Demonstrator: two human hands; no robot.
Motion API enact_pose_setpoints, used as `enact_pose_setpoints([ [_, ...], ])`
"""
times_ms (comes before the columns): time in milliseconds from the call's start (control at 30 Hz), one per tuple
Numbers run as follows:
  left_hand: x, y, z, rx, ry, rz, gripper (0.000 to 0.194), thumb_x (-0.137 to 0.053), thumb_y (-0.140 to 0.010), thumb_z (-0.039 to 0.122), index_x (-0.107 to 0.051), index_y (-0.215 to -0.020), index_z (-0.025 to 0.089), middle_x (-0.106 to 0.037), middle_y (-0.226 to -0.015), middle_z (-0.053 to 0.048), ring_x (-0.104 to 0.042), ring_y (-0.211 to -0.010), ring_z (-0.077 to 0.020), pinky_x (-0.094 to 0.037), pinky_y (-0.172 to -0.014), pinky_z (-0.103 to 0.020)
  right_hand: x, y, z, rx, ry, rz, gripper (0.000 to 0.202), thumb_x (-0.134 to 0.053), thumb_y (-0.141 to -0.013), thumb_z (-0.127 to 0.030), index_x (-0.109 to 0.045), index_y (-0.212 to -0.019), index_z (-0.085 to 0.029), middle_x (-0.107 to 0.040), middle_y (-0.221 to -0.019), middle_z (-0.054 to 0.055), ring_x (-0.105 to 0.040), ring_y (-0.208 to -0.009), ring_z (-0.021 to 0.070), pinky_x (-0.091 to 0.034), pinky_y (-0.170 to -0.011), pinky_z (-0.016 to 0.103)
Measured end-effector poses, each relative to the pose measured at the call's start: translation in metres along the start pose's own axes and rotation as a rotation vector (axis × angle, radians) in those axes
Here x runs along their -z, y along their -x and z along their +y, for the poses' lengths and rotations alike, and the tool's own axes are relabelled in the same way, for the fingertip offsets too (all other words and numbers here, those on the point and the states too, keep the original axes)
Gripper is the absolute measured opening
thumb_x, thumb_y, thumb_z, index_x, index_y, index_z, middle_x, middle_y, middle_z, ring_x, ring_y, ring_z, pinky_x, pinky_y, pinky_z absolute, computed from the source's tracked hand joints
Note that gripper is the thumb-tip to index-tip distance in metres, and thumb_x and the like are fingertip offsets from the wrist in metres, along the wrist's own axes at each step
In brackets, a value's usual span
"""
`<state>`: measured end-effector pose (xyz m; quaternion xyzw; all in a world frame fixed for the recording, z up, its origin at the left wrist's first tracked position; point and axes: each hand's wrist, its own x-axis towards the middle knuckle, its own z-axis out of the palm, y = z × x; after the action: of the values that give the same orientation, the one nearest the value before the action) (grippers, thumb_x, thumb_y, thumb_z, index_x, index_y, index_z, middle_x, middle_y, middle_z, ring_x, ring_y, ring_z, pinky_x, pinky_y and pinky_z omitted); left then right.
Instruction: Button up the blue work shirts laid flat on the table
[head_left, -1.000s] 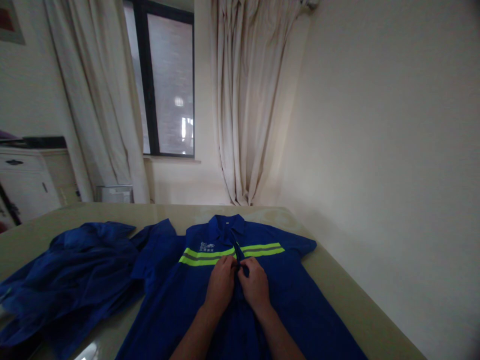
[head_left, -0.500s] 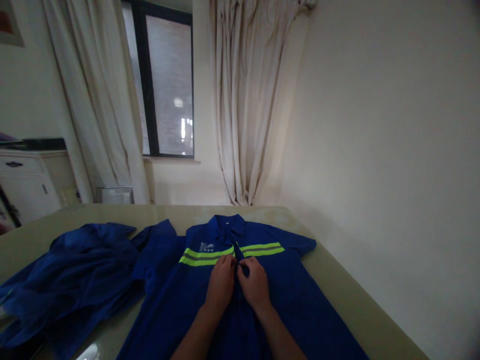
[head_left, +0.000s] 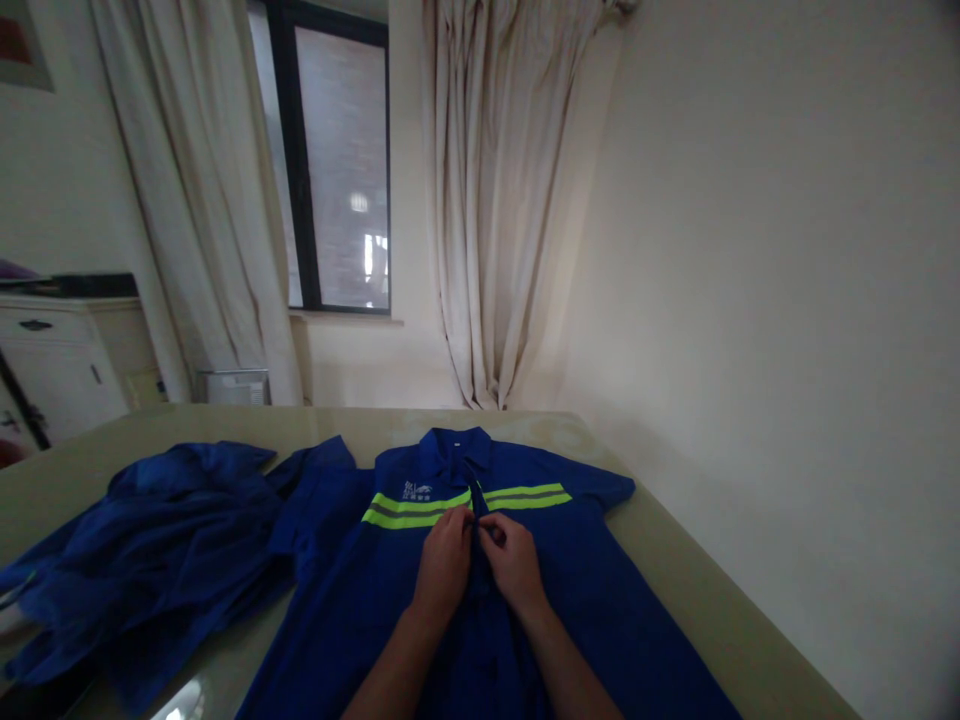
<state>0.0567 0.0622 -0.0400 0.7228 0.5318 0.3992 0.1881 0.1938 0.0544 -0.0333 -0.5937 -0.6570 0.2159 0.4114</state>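
A blue short-sleeved work shirt (head_left: 577, 580) lies spread on its back, collar at the far end, with a yellow-green reflective band across the chest and a white logo on its left side as I see it. Just below that band, at the front opening, my left hand (head_left: 448, 550) pinches the shirt's edge. Close beside it, my right hand (head_left: 513, 555) also has its fingertips closed on the placket. The fingertips nearly meet, and whatever small part lies between them is hidden.
The shirt lies on a pale greenish table (head_left: 697, 580). Crumpled blue clothing (head_left: 172, 550) is heaped on the left, touching the shirt's sleeve. A plain wall (head_left: 787, 300) borders the right side. Behind are curtains (head_left: 502, 200), a window (head_left: 341, 170) and a white cabinet (head_left: 60, 350).
Both hands stay at the same spot on the placket; the right fingers have shifted slightly. The whole view has moved a little, and the shirt lies as before.
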Motion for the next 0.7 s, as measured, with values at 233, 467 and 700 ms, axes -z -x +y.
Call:
enact_pose_setpoints([
  [233, -0.0007, -0.0001, -0.0034, 0.052, 0.020, 0.003, 0.020, -0.043, -0.094, 0.011, -0.059, -0.097, 0.021, -0.071, -0.097, -0.006, -0.067, -0.093, -0.0217, -0.046, -0.082, -0.031, -0.0009, -0.0015, 0.0025, -0.030, -0.003, -0.013, 0.023, -0.061, -0.082, -0.031, -0.077, -0.097, -0.021, -0.061, -0.067, -0.001, -0.058, -0.065, 0.0172, -0.038, -0.061, 0.025],
  [467, -0.0019, -0.0002, -0.0054, 0.075, 0.038, 0.013, 0.018, -0.043, -0.094, 0.011, -0.058, -0.095, 0.021, -0.071, -0.095, -0.006, -0.067, -0.091, -0.0211, -0.046, -0.080, -0.031, 0.0001, 0.0001, -0.0028, -0.045, -0.001, -0.015, 0.019, -0.062, -0.083, -0.031, -0.074, -0.094, -0.021, -0.058, -0.064, -0.003, -0.058, -0.063, 0.0166, -0.035, -0.059, 0.025],
  [700, 0.0019, -0.0007, -0.0007, 0.048, 0.059, 0.024, 0.019, -0.045, -0.092, 0.012, -0.061, -0.095, 0.021, -0.071, -0.097, -0.006, -0.067, -0.092, -0.0213, -0.047, -0.084, -0.032, 0.0000, 0.0026, -0.0069, -0.017, 0.047, 0.006, 0.016, -0.056, -0.088, -0.029, -0.071, -0.088, -0.022, -0.064, -0.068, -0.001, -0.060, -0.065, 0.0168, -0.036, -0.061, 0.024],
])
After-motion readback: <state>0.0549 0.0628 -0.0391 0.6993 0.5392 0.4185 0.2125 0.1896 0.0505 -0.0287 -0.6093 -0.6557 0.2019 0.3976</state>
